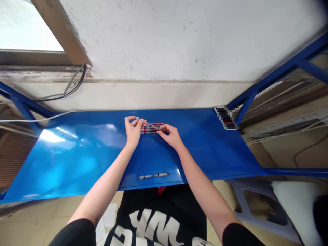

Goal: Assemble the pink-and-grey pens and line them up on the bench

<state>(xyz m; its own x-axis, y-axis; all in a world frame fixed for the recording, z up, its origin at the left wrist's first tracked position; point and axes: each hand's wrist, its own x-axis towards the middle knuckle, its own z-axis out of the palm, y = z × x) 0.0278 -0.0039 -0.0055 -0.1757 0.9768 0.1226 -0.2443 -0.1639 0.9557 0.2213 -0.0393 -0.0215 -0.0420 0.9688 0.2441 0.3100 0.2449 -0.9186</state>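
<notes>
A slim grey pen point(151, 125) slants between my two hands, its left end higher than its right. My left hand point(133, 129) pinches the left end with thumb and fingers. At the other end, my right hand point(169, 134) closes its fingertips round the tip. Beneath the held pen lie several red and dark pens point(157, 124) side by side on the blue tabletop, partly covered by my fingers. Apart from these, a clear-and-grey pen point(153, 176) lies near the front edge of the table, between my forearms.
The blue metal table point(202, 150) meets a white wall at the back. A phone point(227, 118), blurred out, rests at the far right corner. Blue frame bars point(246, 102) rise at both sides. A white cable point(38, 119) crosses the left rear; a grey stool point(261, 205) stands below right.
</notes>
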